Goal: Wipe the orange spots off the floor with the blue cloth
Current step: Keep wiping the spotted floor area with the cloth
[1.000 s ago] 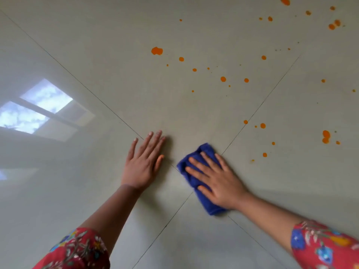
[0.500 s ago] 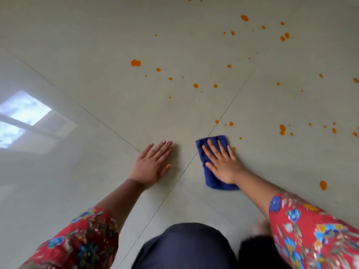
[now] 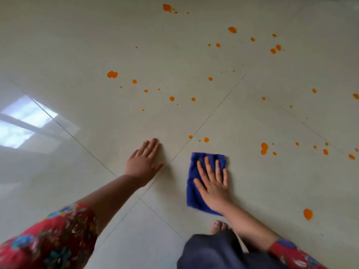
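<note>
Since the earlier frame, the blue cloth had slid right, off the tile seam, under the right hand — palm flat, fingers spread, pressing rather than gripping. Left hand lay flat and empty on the floor, arm straight. Orange spots remained just beyond the cloth

The cloth is deep blue, folded to a rough rectangle, lying flat on the floor just right of a tile joint, pressed under the right hand; the floor is glossy pale tile crossed by thin dark joints; the orange spots lie scattered beyond and to the right of the cloth, from small specks to larger blobs; the nearest pair sits just ahead of its far edge; one big blob lies well to its right.
</note>
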The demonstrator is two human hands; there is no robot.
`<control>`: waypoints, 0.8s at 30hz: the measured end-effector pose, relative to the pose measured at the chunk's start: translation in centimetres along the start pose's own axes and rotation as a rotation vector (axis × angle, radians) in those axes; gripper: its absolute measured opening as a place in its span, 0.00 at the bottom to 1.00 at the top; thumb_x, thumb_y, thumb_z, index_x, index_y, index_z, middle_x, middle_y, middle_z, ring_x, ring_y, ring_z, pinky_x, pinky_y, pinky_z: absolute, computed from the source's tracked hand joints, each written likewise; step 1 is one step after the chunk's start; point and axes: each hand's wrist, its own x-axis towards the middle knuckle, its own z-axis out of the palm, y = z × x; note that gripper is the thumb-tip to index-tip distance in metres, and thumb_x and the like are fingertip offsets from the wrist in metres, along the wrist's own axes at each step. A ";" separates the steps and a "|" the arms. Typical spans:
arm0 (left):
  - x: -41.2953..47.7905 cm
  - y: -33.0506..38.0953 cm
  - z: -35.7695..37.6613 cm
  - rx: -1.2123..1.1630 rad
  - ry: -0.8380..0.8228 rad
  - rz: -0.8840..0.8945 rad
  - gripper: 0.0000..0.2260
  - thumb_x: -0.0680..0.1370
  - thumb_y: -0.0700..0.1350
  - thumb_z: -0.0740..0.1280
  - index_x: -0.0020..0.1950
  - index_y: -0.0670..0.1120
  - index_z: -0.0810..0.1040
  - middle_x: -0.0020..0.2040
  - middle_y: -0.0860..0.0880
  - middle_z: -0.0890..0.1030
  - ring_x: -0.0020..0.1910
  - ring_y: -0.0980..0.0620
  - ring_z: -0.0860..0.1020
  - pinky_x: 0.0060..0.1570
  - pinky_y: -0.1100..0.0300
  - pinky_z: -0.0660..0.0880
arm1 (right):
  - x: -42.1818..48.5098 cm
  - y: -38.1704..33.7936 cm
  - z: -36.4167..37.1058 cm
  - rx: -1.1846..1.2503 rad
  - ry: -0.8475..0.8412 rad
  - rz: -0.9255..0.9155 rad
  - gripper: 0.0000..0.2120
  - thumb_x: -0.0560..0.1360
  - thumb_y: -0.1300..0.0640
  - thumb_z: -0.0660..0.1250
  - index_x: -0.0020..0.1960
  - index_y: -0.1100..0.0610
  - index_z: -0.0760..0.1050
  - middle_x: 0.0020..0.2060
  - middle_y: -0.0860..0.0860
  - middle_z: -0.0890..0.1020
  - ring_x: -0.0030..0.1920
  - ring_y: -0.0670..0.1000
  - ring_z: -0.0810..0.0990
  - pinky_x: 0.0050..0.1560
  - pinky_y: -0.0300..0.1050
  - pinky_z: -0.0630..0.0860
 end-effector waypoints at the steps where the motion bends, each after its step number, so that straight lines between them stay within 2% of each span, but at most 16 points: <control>1: -0.1 0.8 0.4 -0.028 0.014 -0.033 0.31 0.80 0.62 0.48 0.78 0.53 0.41 0.77 0.56 0.38 0.77 0.53 0.41 0.75 0.55 0.48 | 0.9 1.9 -0.1 -0.015 0.057 0.016 0.29 0.80 0.37 0.43 0.79 0.44 0.46 0.79 0.46 0.51 0.77 0.56 0.55 0.72 0.55 0.45; 4: -0.2 1.9 0.7 -0.077 0.052 -0.109 0.29 0.81 0.61 0.49 0.78 0.54 0.44 0.77 0.58 0.41 0.77 0.54 0.42 0.75 0.55 0.50 | 7.0 3.2 -3.1 -0.019 0.230 0.105 0.29 0.78 0.39 0.49 0.77 0.45 0.56 0.77 0.49 0.60 0.75 0.61 0.60 0.71 0.60 0.51; 6: 0.2 2.3 0.4 -0.073 0.081 -0.138 0.28 0.81 0.60 0.50 0.79 0.54 0.46 0.77 0.59 0.43 0.77 0.55 0.45 0.73 0.56 0.56 | 11.2 0.8 -4.2 0.013 0.318 0.107 0.28 0.78 0.41 0.50 0.76 0.46 0.61 0.76 0.50 0.64 0.75 0.62 0.61 0.71 0.63 0.53; 8: 0.5 2.4 -0.4 -0.033 0.067 -0.137 0.27 0.81 0.58 0.51 0.79 0.55 0.48 0.78 0.60 0.45 0.77 0.56 0.48 0.69 0.57 0.63 | 10.8 -2.2 -2.9 -0.049 0.329 -0.100 0.26 0.79 0.42 0.51 0.76 0.45 0.61 0.76 0.50 0.62 0.75 0.61 0.60 0.73 0.62 0.54; 10: 0.6 2.1 -1.6 0.046 -0.016 -0.117 0.27 0.81 0.57 0.52 0.78 0.56 0.47 0.78 0.59 0.44 0.77 0.56 0.50 0.66 0.57 0.66 | 6.1 -1.5 -0.8 -0.098 0.258 -0.373 0.26 0.80 0.42 0.53 0.77 0.44 0.57 0.78 0.48 0.58 0.77 0.58 0.58 0.74 0.60 0.55; 11: 0.6 2.2 -2.4 0.096 -0.078 -0.108 0.27 0.81 0.57 0.53 0.78 0.56 0.46 0.78 0.58 0.43 0.77 0.55 0.51 0.67 0.57 0.65 | 3.9 0.7 -0.2 -0.097 0.227 -0.448 0.27 0.80 0.42 0.54 0.77 0.43 0.56 0.78 0.46 0.57 0.77 0.56 0.58 0.74 0.59 0.56; 13: 1.0 1.9 -4.1 0.207 -0.181 -0.062 0.28 0.81 0.58 0.52 0.78 0.56 0.43 0.79 0.57 0.43 0.77 0.55 0.53 0.70 0.56 0.61 | 3.1 4.9 -1.1 -0.116 0.259 -0.432 0.27 0.79 0.43 0.54 0.77 0.43 0.57 0.77 0.45 0.57 0.76 0.56 0.61 0.73 0.58 0.56; 15: 1.6 1.9 -6.2 0.328 -0.277 -0.011 0.29 0.81 0.59 0.52 0.78 0.55 0.41 0.79 0.56 0.45 0.77 0.54 0.52 0.72 0.55 0.58 | 6.2 6.7 -2.6 -0.105 0.291 -0.260 0.26 0.79 0.43 0.51 0.76 0.44 0.60 0.77 0.46 0.60 0.75 0.56 0.63 0.72 0.58 0.56; 17: 2.3 2.1 -8.2 0.435 -0.339 0.060 0.29 0.82 0.58 0.51 0.78 0.54 0.41 0.79 0.55 0.46 0.77 0.54 0.50 0.73 0.55 0.56 | 10.5 4.6 -4.8 -0.020 0.288 -0.090 0.25 0.80 0.43 0.50 0.75 0.45 0.63 0.76 0.47 0.63 0.74 0.56 0.64 0.72 0.59 0.57; 18: 2.4 2.2 -9.1 0.474 -0.366 0.096 0.29 0.82 0.58 0.50 0.78 0.54 0.41 0.79 0.55 0.46 0.77 0.54 0.50 0.73 0.55 0.55 | 11.9 2.6 -5.3 0.012 0.285 -0.067 0.25 0.79 0.43 0.50 0.75 0.45 0.63 0.75 0.47 0.64 0.74 0.57 0.64 0.72 0.60 0.56; 21: 2.9 2.2 -11.3 0.520 -0.398 0.196 0.28 0.82 0.59 0.50 0.78 0.53 0.43 0.79 0.55 0.48 0.77 0.54 0.50 0.74 0.55 0.53 | 11.8 -2.5 -3.7 -0.007 0.282 -0.254 0.26 0.79 0.42 0.52 0.76 0.45 0.61 0.76 0.48 0.62 0.75 0.58 0.62 0.72 0.61 0.57; 24: 3.0 2.1 -12.5 0.541 -0.437 0.260 0.28 0.82 0.59 0.50 0.79 0.53 0.44 0.79 0.55 0.49 0.77 0.54 0.50 0.75 0.55 0.52 | 8.4 -1.2 -2.4 -0.090 0.186 -0.509 0.27 0.79 0.41 0.52 0.78 0.44 0.55 0.78 0.47 0.57 0.77 0.56 0.57 0.72 0.59 0.57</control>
